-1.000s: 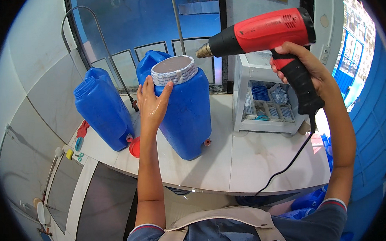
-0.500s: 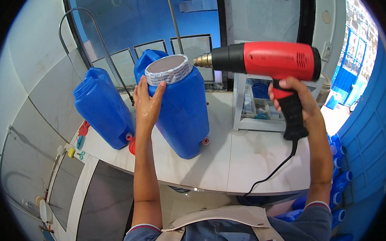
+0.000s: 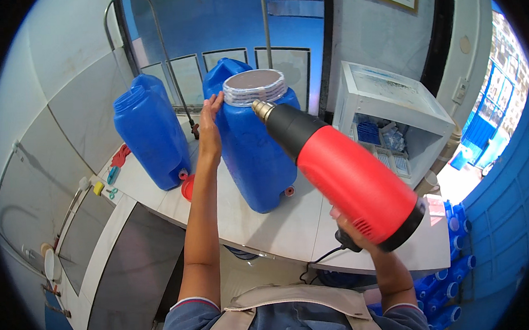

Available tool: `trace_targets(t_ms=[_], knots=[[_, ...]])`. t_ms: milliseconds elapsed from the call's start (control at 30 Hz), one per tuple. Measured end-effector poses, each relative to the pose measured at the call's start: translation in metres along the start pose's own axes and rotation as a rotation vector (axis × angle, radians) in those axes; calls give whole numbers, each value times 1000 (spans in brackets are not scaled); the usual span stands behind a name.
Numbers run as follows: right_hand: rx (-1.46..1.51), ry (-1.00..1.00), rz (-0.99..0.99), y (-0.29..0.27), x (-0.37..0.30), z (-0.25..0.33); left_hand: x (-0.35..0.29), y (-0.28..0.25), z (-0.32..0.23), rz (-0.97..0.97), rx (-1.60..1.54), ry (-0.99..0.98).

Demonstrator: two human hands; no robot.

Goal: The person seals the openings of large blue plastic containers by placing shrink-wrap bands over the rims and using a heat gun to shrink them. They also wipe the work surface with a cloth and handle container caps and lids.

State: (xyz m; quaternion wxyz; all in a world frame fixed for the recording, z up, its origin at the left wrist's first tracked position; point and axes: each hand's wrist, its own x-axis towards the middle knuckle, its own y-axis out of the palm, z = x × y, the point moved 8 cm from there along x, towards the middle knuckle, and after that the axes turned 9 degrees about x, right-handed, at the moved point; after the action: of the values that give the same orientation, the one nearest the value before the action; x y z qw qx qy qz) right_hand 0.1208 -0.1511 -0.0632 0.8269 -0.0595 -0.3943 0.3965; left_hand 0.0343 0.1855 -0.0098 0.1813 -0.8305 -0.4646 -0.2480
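Note:
A red and black heat gun [image 3: 348, 179] fills the middle right, its metal nozzle tilted toward the near side of the jug's neck. My right hand [image 3: 357, 227] is closed round its handle, mostly hidden behind the body. The tall blue jug [image 3: 255, 159] stands upright on the counter. Round its wide mouth sits a whitish plastic film seal [image 3: 254, 96], wrinkled into bands, with a pale lid inside the ring. My left hand [image 3: 211, 129] rests with outstretched fingers against the jug's left side, just below the seal; it grips nothing.
A second blue jug [image 3: 151, 137], uncapped, stands left on the counter [image 3: 332, 236]. Beside it lie a red cap [image 3: 187, 188], a red cloth [image 3: 120, 155] and green scissors [image 3: 111, 193]. A white shelf box [image 3: 391, 94] with small baskets is at right. Several blue containers [image 3: 450, 289] stack below right.
The heat gun has swung from the seal's right side to its near side, its rear dropping toward me. My left hand has slid off the seal's front to the jug's left side.

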Motion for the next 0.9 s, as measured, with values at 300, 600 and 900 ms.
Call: trace_targets(t_ms=[300, 600, 900], knots=[[11, -154, 89, 67, 35, 65, -14, -36, 4, -227, -166, -100], [-206, 144, 212, 26, 135, 108, -19, -60, -5, -293, -205, -44], [-336, 229, 295, 25, 225, 191, -9, -53, -1, -295, -278, -25]])
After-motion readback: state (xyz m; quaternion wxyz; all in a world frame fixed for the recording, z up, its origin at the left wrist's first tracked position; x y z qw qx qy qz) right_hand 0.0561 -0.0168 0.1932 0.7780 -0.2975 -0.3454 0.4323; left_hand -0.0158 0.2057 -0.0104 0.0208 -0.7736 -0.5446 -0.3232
